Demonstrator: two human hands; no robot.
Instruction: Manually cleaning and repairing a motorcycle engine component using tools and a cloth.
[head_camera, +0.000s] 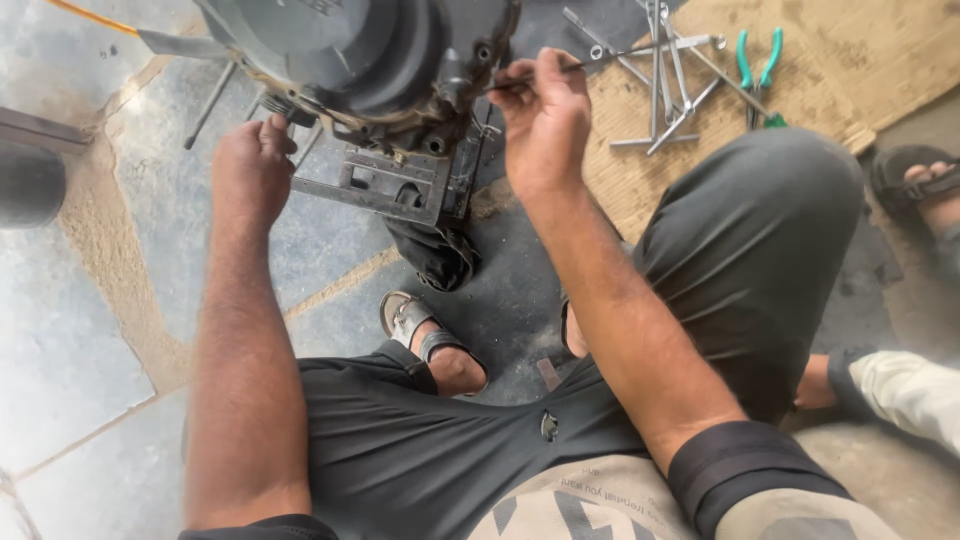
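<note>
Left hand (252, 170) closed in a fist against the lower edge of the dark engine casing (370, 60), which rests on the stone floor (80, 330); right hand (545, 115) pinches a thin metal tool (530, 78), tip at the casing's right side.

left hand (252, 170) on engine (370, 60) | right hand (545, 115) pinches thin tool (530, 77)

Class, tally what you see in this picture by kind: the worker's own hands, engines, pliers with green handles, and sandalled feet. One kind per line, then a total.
Worker's hands: 2 (left hand, right hand holding a thin tool)
Engine: 1
Green-handled pliers: 1
Sandalled feet: 2 (worker's foot, another person's foot)
Total: 6
</note>
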